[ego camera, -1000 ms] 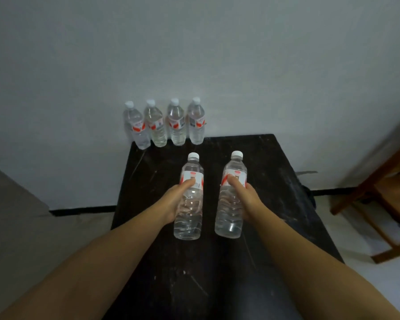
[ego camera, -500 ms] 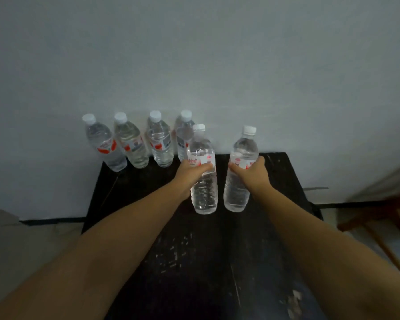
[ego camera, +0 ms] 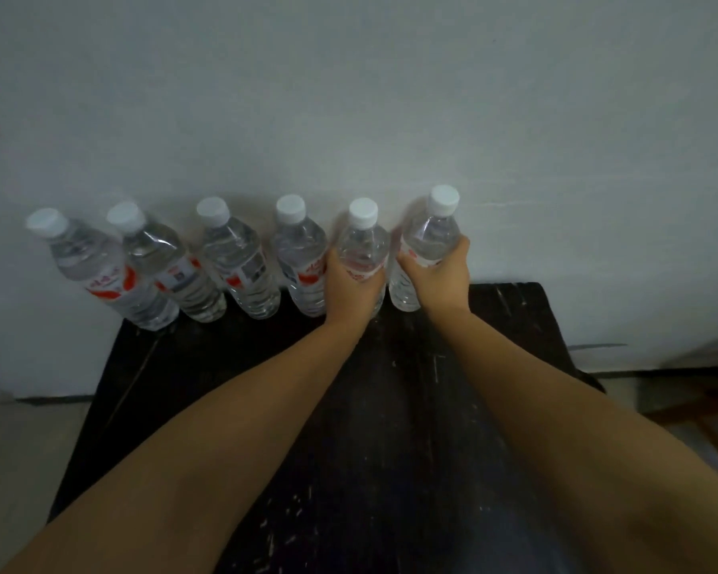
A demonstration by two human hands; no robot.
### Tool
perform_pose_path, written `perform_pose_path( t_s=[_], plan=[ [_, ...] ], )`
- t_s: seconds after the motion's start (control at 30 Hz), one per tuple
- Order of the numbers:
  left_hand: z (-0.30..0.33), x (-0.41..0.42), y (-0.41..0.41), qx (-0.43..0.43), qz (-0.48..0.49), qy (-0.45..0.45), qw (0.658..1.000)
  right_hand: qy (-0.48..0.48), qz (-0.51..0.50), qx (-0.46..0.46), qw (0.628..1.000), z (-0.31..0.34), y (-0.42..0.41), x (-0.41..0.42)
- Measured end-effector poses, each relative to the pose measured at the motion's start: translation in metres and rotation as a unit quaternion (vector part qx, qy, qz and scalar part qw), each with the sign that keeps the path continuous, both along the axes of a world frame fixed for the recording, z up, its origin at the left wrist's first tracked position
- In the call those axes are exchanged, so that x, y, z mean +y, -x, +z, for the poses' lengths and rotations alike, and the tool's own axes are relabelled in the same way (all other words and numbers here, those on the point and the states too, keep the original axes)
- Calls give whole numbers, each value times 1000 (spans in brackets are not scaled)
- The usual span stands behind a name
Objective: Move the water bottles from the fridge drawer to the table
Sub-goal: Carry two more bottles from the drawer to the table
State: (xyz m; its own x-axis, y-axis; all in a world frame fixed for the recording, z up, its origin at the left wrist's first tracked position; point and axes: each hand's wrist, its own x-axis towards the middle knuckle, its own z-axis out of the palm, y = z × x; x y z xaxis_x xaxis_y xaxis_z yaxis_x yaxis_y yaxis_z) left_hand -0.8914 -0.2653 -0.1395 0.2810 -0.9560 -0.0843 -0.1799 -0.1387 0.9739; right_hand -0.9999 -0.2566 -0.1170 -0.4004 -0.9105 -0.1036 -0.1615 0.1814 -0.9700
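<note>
Your left hand (ego camera: pixel 351 283) is wrapped around the label band of the fifth bottle (ego camera: pixel 363 248), and your right hand (ego camera: pixel 438 273) is closed the same way around the sixth bottle (ego camera: pixel 430 238). Gripping at mid-body, below the shoulder, keeps each bottle upright and leaves the white caps clear. The two held bottles sit at about 12 o'clock from you, at the far edge of the black table (ego camera: pixel 390 428), close against the pale wall (ego camera: pixel 349 97). Whether their bases are already resting on the tabletop you cannot tell, since your hands hide the left one and the right one's base sits just at the table's edge.

Running out toward 10 o'clock, four more bottles (ego camera: pixel 241 263) stand in a line along that same back edge, nearly touching one another. You are evidently extending that row rightward, which keeps the near part of the table free. The fridge drawer is out of view, so how many bottles remain cannot be judged.
</note>
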Motion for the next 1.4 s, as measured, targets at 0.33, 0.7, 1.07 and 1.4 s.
perform_pose_path(
  t_s=[0.33,0.7,1.07,1.4],
  plan=[
    [-4,-5,5,-13,-1,-24,1000,-39,29,20,999,-24,1,-12],
    [34,74,-29,-260,-187,-133,938,-169,180,325,913,10,9,76],
    [78,209,-52,-555,-372,-94,738,-226,208,495,813,45,-16,247],
    [96,341,-28,-579,-519,20,628,-345,50,430,832,56,-19,435]
  ],
)
